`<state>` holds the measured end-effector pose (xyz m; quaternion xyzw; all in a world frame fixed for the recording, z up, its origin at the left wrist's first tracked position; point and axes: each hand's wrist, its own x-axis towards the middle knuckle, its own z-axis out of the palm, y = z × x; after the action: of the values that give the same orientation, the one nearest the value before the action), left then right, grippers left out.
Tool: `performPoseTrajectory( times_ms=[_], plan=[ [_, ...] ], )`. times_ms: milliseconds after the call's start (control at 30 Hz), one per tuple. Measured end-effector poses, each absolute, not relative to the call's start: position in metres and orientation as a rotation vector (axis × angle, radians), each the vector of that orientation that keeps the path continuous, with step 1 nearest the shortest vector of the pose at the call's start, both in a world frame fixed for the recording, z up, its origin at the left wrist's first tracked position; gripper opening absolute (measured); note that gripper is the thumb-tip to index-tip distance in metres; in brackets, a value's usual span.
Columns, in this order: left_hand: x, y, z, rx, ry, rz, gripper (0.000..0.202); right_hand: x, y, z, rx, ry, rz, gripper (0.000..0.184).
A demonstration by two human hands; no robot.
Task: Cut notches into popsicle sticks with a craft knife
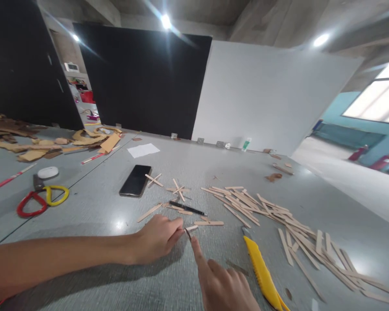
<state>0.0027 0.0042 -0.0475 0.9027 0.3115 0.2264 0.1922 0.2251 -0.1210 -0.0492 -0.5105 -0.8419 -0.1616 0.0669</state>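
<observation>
My left hand [158,236] is closed in a pinch on a short piece of popsicle stick [192,227], low over the table. From the right, my right hand [218,276] reaches in with its index finger stretched along a thin dark blade [188,234], whose edge meets the stick piece by my left fingertips. The other right fingers curl under the palm and are partly hidden. A whole popsicle stick [209,223] and a black pen [188,208] lie just beyond. Beside my right hand rests a yellow utility knife [262,270].
Many loose popsicle sticks [246,203] spread across the right side. Crossed sticks [179,190] lie near a phone [135,180]. Scissors [32,204], a white case [48,172] and cardboard scraps [45,147] occupy the left. Black and white panels [253,95] border the table's back.
</observation>
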Motion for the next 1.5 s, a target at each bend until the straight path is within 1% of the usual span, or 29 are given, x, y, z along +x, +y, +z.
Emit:
performPoseTrajectory(
  times_ms=[133, 367, 533, 767, 1000, 1100, 1300, 1500],
  plan=[
    [0.001, 0.007, -0.045, 2.544, 0.806, 0.609, 0.037, 0.223, -0.127, -0.050, -1.602, -2.527, -0.465, 0.095],
    [0.002, 0.010, -0.050, 2.565, 0.808, 0.583, 0.038, 0.219, -0.111, -0.040, -1.532, -2.604, -0.444, 0.088],
    [0.004, 0.007, -0.051, 2.561, 0.862, 0.602, 0.035, 0.218, -0.108, -0.036, -1.538, -2.602, -0.462, 0.090],
    [0.001, 0.004, -0.046, 2.558, 0.849, 0.602, 0.040, 0.215, -0.132, -0.041, -1.623, -2.564, -0.658, 0.087],
    [0.001, 0.009, -0.049, 2.587, 0.808, 0.587, 0.042, 0.219, -0.122, -0.042, -1.572, -2.593, -0.484, 0.093],
    [0.001, 0.009, -0.051, 2.598, 0.817, 0.587, 0.042, 0.219, -0.112, -0.039, -1.514, -2.635, -0.438, 0.091],
    [0.002, 0.007, -0.049, 2.599, 0.844, 0.605, 0.036, 0.218, -0.111, -0.038, -1.523, -2.620, -0.424, 0.091],
    [0.002, 0.005, -0.048, 2.605, 0.828, 0.618, 0.038, 0.220, -0.128, -0.046, -1.650, -2.544, -0.494, 0.092]
  ],
)
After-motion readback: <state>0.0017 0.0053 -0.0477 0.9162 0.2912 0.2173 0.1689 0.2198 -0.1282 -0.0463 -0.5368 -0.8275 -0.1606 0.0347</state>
